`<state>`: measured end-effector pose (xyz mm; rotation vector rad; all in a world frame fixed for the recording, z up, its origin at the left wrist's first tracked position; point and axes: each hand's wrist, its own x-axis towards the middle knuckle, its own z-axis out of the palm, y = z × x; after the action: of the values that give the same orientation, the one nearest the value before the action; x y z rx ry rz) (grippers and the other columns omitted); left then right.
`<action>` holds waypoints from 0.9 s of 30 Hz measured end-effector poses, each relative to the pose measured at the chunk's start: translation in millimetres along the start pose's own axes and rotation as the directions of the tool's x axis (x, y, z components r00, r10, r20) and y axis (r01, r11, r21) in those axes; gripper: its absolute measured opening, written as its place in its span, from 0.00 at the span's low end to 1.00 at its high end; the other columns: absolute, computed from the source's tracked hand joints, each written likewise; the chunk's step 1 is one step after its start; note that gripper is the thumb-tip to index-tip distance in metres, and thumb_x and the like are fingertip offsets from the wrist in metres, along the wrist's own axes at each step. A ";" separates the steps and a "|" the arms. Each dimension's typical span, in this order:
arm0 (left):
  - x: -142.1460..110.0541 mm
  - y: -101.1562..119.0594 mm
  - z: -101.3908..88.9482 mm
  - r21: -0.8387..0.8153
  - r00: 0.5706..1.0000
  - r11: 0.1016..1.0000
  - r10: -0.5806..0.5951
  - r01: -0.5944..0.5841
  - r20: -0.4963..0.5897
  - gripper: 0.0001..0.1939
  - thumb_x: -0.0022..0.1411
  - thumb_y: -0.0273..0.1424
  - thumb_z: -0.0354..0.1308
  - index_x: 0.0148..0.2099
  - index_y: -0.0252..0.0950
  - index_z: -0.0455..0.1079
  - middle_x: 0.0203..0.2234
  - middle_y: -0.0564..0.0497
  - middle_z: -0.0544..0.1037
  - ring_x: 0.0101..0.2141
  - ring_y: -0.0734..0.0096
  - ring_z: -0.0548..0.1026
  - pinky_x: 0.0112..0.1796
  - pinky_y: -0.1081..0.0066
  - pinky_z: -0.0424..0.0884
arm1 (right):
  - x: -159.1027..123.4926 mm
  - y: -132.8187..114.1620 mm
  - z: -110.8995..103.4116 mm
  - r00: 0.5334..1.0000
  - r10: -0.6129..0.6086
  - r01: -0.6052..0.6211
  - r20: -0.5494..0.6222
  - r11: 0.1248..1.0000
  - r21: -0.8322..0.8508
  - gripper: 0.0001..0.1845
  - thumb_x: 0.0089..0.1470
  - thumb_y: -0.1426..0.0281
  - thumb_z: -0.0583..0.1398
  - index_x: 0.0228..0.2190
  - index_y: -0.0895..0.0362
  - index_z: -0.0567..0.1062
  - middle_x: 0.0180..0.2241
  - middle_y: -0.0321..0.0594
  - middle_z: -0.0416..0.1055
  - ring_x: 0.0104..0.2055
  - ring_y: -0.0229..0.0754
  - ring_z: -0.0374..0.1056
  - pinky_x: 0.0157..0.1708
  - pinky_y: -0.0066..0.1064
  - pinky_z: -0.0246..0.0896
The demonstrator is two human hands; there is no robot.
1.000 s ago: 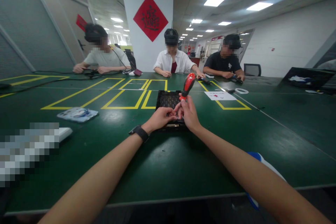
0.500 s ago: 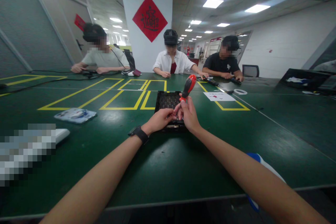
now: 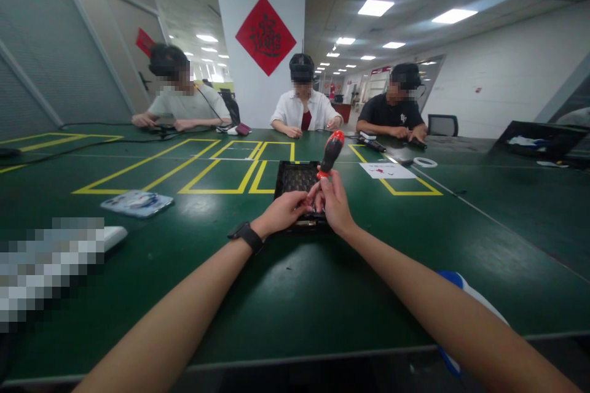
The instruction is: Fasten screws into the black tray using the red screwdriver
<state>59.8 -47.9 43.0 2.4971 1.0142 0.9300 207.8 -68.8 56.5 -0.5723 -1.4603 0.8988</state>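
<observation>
A screwdriver point(image 3: 332, 150) with a red and black handle leans up and to the right, its shaft end pointing down. My right hand point(image 3: 337, 201) is closed around the lower part of it. Close beside, my left hand point(image 3: 288, 210) is closed with its fingertips pinched near the screwdriver's low end; what they grip there is too small to make out. Both hands rest over the near part of a black open case point(image 3: 298, 178) with a patterned, bumpy inside. The screwdriver's tip is hidden by my fingers.
A phone-like item in a pale case point(image 3: 137, 203) lies to the left on the green table point(image 3: 286, 313). Yellow tape outlines point(image 3: 203, 191), a printed sheet point(image 3: 388, 171) and a roll of white tape point(image 3: 424, 162) are farther off. Several people sit across the table.
The screwdriver handle has turned a little in my right hand, showing more black. My hands stay over the case. The person opposite has drawn a hand back from a dark tool on the table.
</observation>
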 end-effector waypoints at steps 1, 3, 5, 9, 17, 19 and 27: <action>0.1 0.6 -0.5 -0.011 1.000 1.000 0.017 -0.016 0.014 0.06 0.58 0.30 0.51 0.35 0.34 0.68 0.28 0.52 0.72 0.30 0.73 0.68 0.33 0.74 0.62 | 0.3 0.7 -0.5 1.000 0.001 -0.001 0.004 1.000 0.005 0.18 0.57 0.57 0.47 0.45 0.53 0.58 0.23 0.29 0.66 0.13 0.26 0.53 0.12 0.20 0.48; 0.2 2.4 -1.7 -0.025 0.999 0.999 0.039 -0.038 0.027 0.08 0.59 0.29 0.49 0.36 0.34 0.68 0.30 0.51 0.73 0.32 0.73 0.69 0.34 0.74 0.62 | 0.7 1.6 -1.3 1.000 -0.002 0.002 0.006 1.000 0.011 0.17 0.58 0.57 0.47 0.45 0.53 0.58 0.23 0.29 0.65 0.13 0.26 0.53 0.12 0.20 0.48; 0.1 4.4 -2.4 -0.027 0.999 0.999 0.037 -0.036 0.015 0.08 0.59 0.30 0.50 0.36 0.34 0.68 0.29 0.52 0.73 0.31 0.73 0.69 0.34 0.74 0.62 | 0.8 1.7 -1.5 1.000 -0.010 0.010 -0.004 1.000 0.010 0.17 0.58 0.57 0.47 0.45 0.54 0.58 0.22 0.29 0.65 0.13 0.26 0.53 0.12 0.20 0.48; -0.1 5.9 -1.9 -0.026 0.999 0.999 -0.033 0.033 -0.016 0.10 0.56 0.36 0.55 0.32 0.33 0.68 0.25 0.53 0.72 0.27 0.74 0.67 0.30 0.75 0.61 | 0.9 1.3 -1.3 1.000 -0.009 0.010 -0.016 1.000 0.008 0.17 0.57 0.57 0.48 0.44 0.54 0.58 0.21 0.28 0.64 0.13 0.26 0.54 0.12 0.19 0.48; -0.7 4.2 -2.1 -0.051 0.999 0.998 0.037 -0.036 0.018 0.09 0.59 0.31 0.50 0.36 0.34 0.70 0.29 0.51 0.74 0.31 0.73 0.70 0.35 0.74 0.63 | 2.0 5.2 -3.1 1.000 0.004 -0.004 -0.001 1.000 0.025 0.17 0.58 0.57 0.47 0.44 0.54 0.59 0.22 0.28 0.64 0.12 0.26 0.54 0.11 0.19 0.48; -0.7 4.7 -2.2 -0.070 0.999 0.997 0.037 -0.037 0.001 0.10 0.59 0.33 0.51 0.36 0.34 0.70 0.28 0.52 0.74 0.30 0.73 0.69 0.34 0.74 0.63 | 1.8 4.9 -3.2 1.000 -0.007 0.007 -0.018 1.000 0.020 0.16 0.58 0.57 0.47 0.43 0.54 0.59 0.22 0.28 0.64 0.12 0.26 0.54 0.11 0.19 0.49; -0.9 1.9 -0.6 -0.052 1.000 0.999 -0.010 0.009 -0.013 0.10 0.57 0.35 0.53 0.34 0.33 0.70 0.26 0.52 0.73 0.28 0.74 0.69 0.32 0.74 0.63 | 0.6 3.1 -2.2 1.000 -0.017 0.017 -0.024 1.000 0.006 0.17 0.57 0.58 0.48 0.44 0.54 0.59 0.23 0.29 0.66 0.13 0.26 0.54 0.12 0.19 0.49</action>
<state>60.0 -49.8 44.0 2.4443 0.9922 0.9584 209.4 -66.1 54.2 -0.5638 -1.4384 0.8799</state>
